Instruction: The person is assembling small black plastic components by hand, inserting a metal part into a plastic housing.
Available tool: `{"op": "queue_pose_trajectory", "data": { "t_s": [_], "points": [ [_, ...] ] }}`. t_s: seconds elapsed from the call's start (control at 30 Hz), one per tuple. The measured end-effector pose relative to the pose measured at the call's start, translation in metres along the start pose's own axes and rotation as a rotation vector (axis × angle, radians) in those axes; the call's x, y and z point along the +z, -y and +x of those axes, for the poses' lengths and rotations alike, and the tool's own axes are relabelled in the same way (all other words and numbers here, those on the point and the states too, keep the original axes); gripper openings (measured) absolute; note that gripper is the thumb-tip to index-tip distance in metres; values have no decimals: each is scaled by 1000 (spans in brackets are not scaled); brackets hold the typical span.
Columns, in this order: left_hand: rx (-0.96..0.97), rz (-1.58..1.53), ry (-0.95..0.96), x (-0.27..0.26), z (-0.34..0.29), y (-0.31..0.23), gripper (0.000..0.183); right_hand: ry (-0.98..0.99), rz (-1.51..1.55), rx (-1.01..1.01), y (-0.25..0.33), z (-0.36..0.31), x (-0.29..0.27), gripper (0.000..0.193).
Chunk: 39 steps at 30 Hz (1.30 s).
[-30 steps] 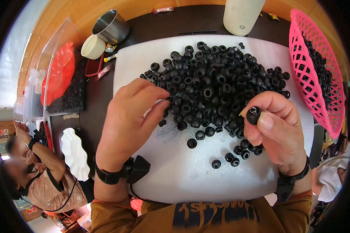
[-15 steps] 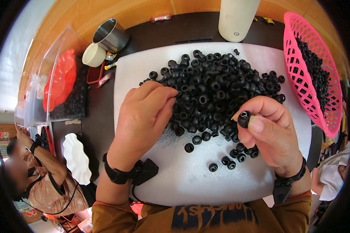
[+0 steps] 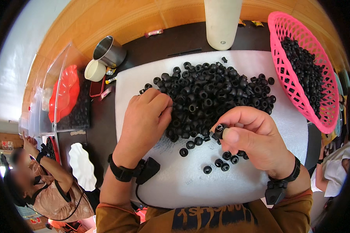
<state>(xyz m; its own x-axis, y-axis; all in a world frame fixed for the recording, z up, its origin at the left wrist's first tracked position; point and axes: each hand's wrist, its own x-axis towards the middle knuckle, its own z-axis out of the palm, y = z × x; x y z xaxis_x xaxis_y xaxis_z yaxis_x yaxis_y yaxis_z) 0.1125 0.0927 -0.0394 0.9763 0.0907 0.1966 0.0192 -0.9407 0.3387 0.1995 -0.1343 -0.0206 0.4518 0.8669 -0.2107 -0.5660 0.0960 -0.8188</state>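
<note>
My right hand [image 3: 256, 141] pinches a small round black plastic piece with a hole in its end [image 3: 219, 131] between thumb and forefinger, above the near right side of the pile. A large heap of similar round black pieces [image 3: 210, 91] lies on a white foam sheet [image 3: 175, 186]. At the heap's left edge is my left hand [image 3: 144, 122], back upward, with the fingers pressed together. Whatever those fingertips hold, if anything, is hidden. Several loose black pieces [image 3: 224, 167] lie on the foam in front of my right hand.
To the right, a pink lattice basket [image 3: 278, 58] holds many small black parts. A pale bottle [image 3: 223, 27] stands at the back. Far left are a steel cup [image 3: 114, 54], cream cup [image 3: 94, 70], clear box with a red tray [image 3: 68, 91] and white wavy dish [image 3: 81, 167]. Other people sit on both sides.
The whole view has shifted a little. My right hand, still pinching the black piece, has come slightly left and nearer to me. My left hand stays at the heap's left edge.
</note>
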Motion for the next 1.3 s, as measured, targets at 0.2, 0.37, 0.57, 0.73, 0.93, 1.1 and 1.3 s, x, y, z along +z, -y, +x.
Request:
{"op": "queue_pose_trajectory", "data": {
  "t_s": [0.2,0.37,0.57,0.73,0.93,1.1,1.3],
  "points": [
    [-26,-145,-56,6,-1,0,14,23,25,8,-3,1,-1,17],
    [-11,-100,-53,9,3,-2,11,22,11,0,-5,2,-1,17],
    [-175,-320,-69,6,-3,-5,15,31,6,0,-4,3,0,17],
    [-219,-668,-54,-13,-11,-18,23,29,17,5,-3,3,2,17],
    [-227,-1104,6,-22,-23,-42,23,31,-8,5,-6,3,3,22],
    [-135,-1013,-3,-17,-26,-45,26,127,20,6,-10,2,4,22],
    [105,-695,-39,-19,-17,-52,35,115,-20,-23,-13,4,4,20]
  ]
}}
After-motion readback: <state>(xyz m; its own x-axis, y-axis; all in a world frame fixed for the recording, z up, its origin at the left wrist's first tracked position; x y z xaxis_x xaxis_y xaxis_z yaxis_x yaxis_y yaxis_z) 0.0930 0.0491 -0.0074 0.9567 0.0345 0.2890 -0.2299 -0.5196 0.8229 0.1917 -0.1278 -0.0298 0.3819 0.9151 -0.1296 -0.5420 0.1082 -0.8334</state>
